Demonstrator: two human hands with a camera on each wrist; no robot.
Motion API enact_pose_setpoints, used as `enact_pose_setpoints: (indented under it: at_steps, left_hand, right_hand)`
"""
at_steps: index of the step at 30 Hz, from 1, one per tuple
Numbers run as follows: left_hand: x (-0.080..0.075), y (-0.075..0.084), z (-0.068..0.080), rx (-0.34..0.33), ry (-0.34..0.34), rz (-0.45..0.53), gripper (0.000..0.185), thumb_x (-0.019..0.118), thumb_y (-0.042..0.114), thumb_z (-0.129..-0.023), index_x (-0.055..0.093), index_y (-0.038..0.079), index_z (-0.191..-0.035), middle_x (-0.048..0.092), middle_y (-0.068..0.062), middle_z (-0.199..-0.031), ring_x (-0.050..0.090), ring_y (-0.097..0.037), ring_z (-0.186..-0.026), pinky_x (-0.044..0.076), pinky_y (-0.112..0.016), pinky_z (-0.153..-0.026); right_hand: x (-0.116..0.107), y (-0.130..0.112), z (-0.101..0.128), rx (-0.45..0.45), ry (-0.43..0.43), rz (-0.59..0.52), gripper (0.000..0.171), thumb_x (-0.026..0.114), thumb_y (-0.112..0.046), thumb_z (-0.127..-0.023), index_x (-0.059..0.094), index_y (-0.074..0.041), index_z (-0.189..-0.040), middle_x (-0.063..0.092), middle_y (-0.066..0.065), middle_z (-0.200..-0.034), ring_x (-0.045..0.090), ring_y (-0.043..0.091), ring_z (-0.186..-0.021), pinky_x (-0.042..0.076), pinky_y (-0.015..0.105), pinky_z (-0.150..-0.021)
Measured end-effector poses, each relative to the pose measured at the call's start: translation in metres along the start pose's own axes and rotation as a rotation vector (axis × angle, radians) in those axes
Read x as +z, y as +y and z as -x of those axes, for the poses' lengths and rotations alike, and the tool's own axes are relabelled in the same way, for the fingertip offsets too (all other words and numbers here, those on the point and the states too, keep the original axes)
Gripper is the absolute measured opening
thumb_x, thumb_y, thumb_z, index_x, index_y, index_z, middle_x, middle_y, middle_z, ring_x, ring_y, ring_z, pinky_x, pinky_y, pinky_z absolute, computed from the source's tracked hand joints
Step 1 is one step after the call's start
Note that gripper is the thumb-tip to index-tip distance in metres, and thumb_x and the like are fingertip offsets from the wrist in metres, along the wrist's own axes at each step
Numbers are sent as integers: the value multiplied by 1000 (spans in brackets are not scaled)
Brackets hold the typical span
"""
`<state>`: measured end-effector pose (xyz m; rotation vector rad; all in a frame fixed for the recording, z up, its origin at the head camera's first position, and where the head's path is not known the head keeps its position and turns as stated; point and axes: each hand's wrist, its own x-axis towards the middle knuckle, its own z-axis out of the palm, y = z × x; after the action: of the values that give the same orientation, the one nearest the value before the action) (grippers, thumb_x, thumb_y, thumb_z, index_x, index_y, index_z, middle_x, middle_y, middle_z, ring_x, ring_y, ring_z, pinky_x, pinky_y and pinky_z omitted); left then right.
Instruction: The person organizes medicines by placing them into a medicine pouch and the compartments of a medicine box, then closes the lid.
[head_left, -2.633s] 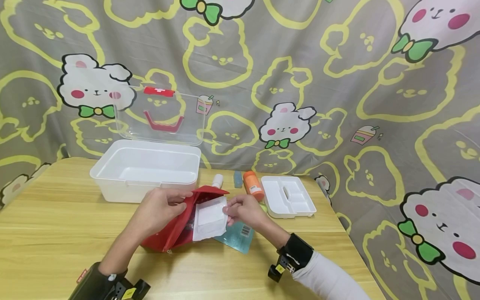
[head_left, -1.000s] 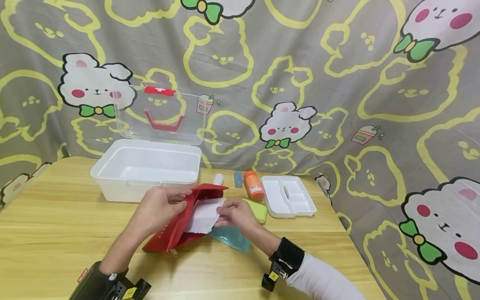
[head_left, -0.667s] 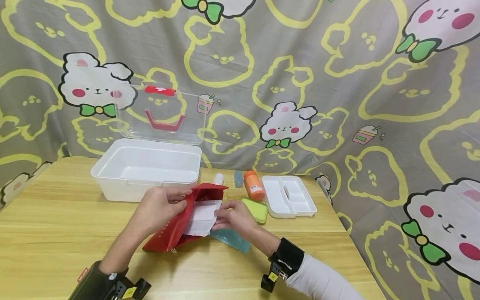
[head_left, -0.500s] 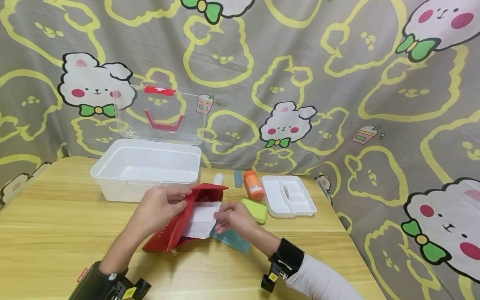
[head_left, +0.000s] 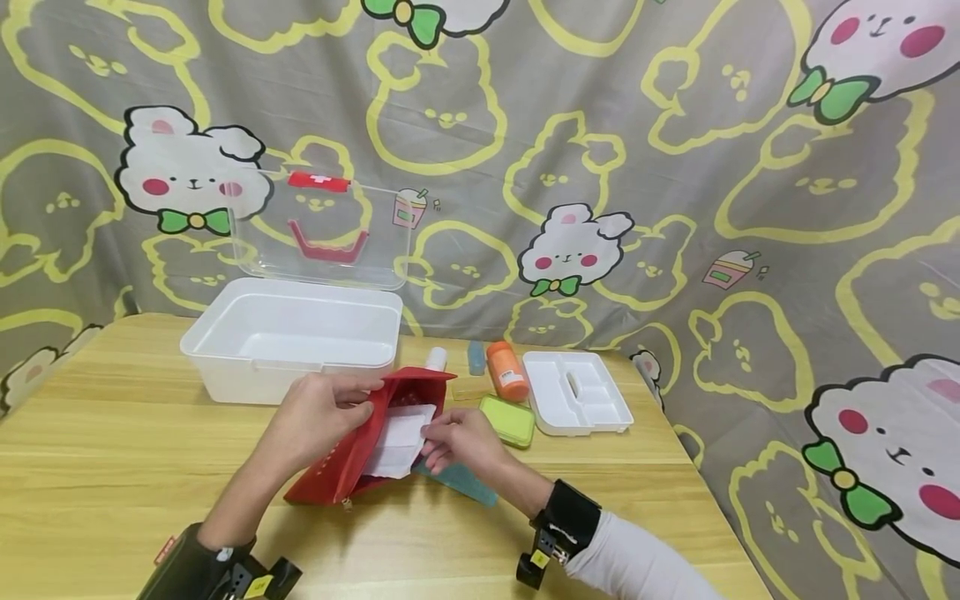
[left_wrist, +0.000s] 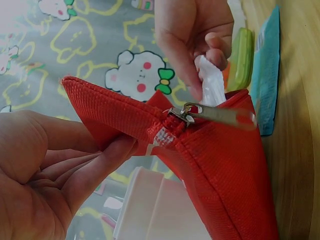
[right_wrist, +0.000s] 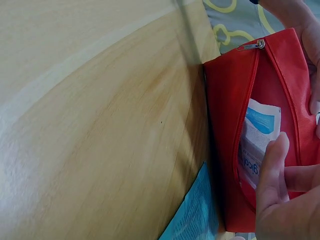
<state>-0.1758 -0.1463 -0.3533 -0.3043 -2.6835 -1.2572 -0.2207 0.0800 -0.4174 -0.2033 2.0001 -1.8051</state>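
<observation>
Red pouch (head_left: 336,464), slanting lengthwise, mouth (head_left: 420,389) rightward, left hand (head_left: 317,419) pinching rim (left_wrist: 110,112), right hand (head_left: 470,446) pinching packet (head_left: 395,446)

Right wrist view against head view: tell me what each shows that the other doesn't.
Only the right wrist view: a blue patch and lettering on the white packet.

Only the head view: the orange bottle, the green case and the box's clear lid.

Both: the red pouch, that packet, the teal packet, the left hand and the right hand.
</observation>
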Motion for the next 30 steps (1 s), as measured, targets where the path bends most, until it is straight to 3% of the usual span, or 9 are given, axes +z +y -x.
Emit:
enact_pose_setpoints:
  at_steps: [11, 25, 30]
  left_hand:
    - [0, -1, 0, 31, 10, 7, 29, 73, 3, -88, 76, 3, -116, 75, -17, -114, 75, -27, -94, 63, -36, -72]
    - [0, 0, 0, 28, 7, 9, 29, 73, 3, -88, 76, 3, -117, 75, -16, -115, 74, -28, -97, 64, -38, -73]
    - [0, 0, 0, 10, 0, 8, 29, 73, 4, -88, 76, 3, -118, 75, -16, -115, 73, -28, -98, 64, -40, -75]
  right_hand:
    - [5, 1, 0, 1, -59, -41, 18, 64, -5, -95, 69, 12, -101, 73, 14, -81, 71, 17, -63, 63, 33, -66]
    - [0, -6, 4, -25, -62, 123, 16, 68, -7, -93, 68, 8, -96, 67, 12, -74, 64, 15, -57, 59, 28, -56]
    - [-8, -8, 4, -124, -14, 317, 10, 68, -6, -91, 69, 4, -91, 69, 14, -72, 64, 16, -57, 61, 34, -58]
